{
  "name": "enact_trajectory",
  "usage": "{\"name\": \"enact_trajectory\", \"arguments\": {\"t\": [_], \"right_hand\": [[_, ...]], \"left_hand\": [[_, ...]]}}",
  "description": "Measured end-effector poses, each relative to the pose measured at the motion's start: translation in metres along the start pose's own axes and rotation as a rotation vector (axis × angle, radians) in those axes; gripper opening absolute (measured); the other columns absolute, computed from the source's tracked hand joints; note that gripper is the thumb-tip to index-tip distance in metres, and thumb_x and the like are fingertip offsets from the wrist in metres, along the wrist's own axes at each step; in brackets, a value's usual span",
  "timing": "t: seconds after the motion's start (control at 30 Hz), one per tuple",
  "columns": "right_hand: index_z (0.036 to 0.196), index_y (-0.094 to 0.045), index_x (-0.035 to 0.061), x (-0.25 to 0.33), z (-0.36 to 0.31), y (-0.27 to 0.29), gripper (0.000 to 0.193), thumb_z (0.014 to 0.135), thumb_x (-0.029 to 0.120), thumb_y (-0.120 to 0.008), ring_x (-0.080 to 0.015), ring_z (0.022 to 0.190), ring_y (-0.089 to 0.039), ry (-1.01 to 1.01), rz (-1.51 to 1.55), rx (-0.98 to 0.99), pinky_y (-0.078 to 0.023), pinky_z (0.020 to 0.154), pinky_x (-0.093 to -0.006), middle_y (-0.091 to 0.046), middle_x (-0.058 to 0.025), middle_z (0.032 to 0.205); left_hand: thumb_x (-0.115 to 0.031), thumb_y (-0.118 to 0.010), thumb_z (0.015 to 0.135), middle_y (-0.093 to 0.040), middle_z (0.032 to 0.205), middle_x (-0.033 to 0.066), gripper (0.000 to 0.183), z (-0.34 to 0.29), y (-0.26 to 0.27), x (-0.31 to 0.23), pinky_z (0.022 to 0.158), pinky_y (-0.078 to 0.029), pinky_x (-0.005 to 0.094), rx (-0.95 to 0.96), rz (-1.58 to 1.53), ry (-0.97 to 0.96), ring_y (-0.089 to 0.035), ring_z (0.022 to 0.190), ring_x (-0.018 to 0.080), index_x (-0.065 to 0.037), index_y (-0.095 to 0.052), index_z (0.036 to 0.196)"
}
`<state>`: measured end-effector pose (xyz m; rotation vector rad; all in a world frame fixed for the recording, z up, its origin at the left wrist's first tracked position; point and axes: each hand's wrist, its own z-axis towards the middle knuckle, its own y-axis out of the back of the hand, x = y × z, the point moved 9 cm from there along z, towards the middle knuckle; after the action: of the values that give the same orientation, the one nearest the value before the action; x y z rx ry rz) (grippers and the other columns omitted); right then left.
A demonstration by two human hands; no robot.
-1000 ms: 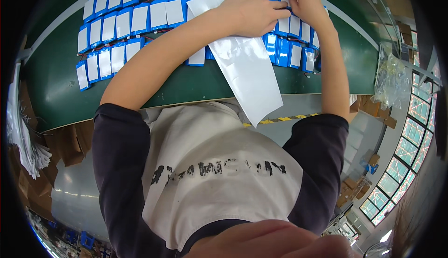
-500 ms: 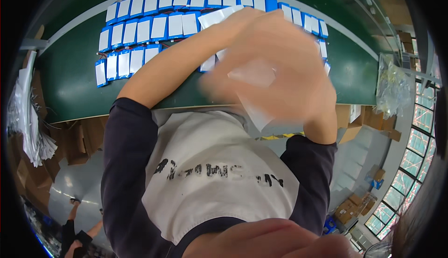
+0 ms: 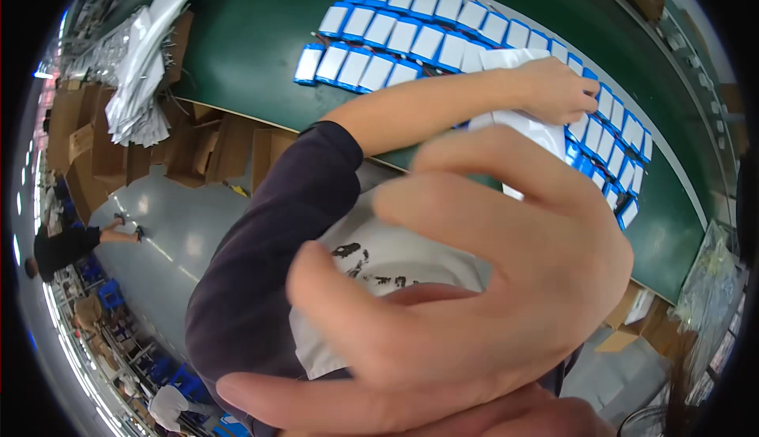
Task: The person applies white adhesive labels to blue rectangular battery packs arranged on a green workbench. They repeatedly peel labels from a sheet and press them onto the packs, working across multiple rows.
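Rows of flat blue battery packs (image 3: 403,35) with white faces lie on the green tabletop. My left hand (image 3: 553,90) reaches across to the right part of the rows, its fingers curled down at the packs; what lies between the fingertips is hidden. White sheets (image 3: 531,127) show on both sides of this hand, over the packs. My right hand (image 3: 490,271) is raised close to the camera, large in view, fingers bent and spread apart, with nothing seen in them. It covers part of the table's front edge and my apron (image 3: 379,267).
White strips (image 3: 146,73) hang in a bunch at the table's left end. Open cardboard boxes (image 3: 213,148) stand below the front edge. Clear plastic bags (image 3: 708,271) hang at the right end. A person (image 3: 67,243) is on the floor far left.
The view has turned, so the table now slants. My right hand has moved from over the table up toward the camera, its fingers spreading. My left hand now shows uncovered at the packs.
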<state>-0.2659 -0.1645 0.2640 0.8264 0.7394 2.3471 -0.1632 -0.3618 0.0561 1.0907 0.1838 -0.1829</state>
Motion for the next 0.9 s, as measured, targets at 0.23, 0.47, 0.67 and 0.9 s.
{"name": "enact_trajectory", "arguments": {"t": [0.23,0.47,0.67,0.9], "right_hand": [[0.090,-0.076,0.0316,0.009,-0.002,0.015,0.015,0.089,0.044,-0.070,-0.0168,0.068,-0.054,0.010,-0.006,-0.024,-0.045,0.061,-0.0307,-0.071,0.0010,0.091],[0.121,-0.057,0.0095,0.000,-0.015,0.035,0.020,0.105,0.019,-0.048,-0.0183,0.064,-0.067,0.197,0.021,0.207,-0.050,0.061,-0.0323,-0.078,-0.0140,0.097],[0.117,-0.064,0.0087,-0.003,-0.013,0.047,0.022,0.099,0.015,-0.055,-0.0191,0.070,-0.066,0.183,0.127,0.284,-0.047,0.065,-0.0328,-0.077,-0.0101,0.100],[0.112,-0.076,0.0098,-0.008,0.004,0.067,0.027,0.086,0.013,-0.069,-0.0223,0.093,-0.067,0.247,0.337,0.291,-0.050,0.082,-0.0336,-0.076,-0.0049,0.109]], "left_hand": [[-0.024,-0.063,0.090,-0.071,0.087,0.0015,0.014,0.007,0.060,0.017,0.067,-0.058,0.0416,-0.279,0.046,0.001,-0.072,0.082,0.0252,-0.019,-0.073,0.099],[-0.023,-0.062,0.090,-0.066,0.069,0.0042,0.010,0.007,0.110,0.052,0.061,-0.057,0.0388,-0.238,0.255,0.178,-0.071,0.071,0.0245,-0.020,-0.071,0.093],[-0.050,-0.067,0.092,-0.068,0.071,0.0100,0.027,-0.056,0.218,0.112,0.065,-0.053,0.0463,-0.654,0.608,0.212,-0.070,0.073,0.0314,-0.026,-0.079,0.092],[-0.058,-0.044,0.102,-0.073,0.099,0.0247,0.066,-0.265,0.453,0.207,0.093,-0.051,0.0495,-0.549,0.789,0.890,-0.067,0.103,0.0455,-0.003,-0.078,0.091]]}}
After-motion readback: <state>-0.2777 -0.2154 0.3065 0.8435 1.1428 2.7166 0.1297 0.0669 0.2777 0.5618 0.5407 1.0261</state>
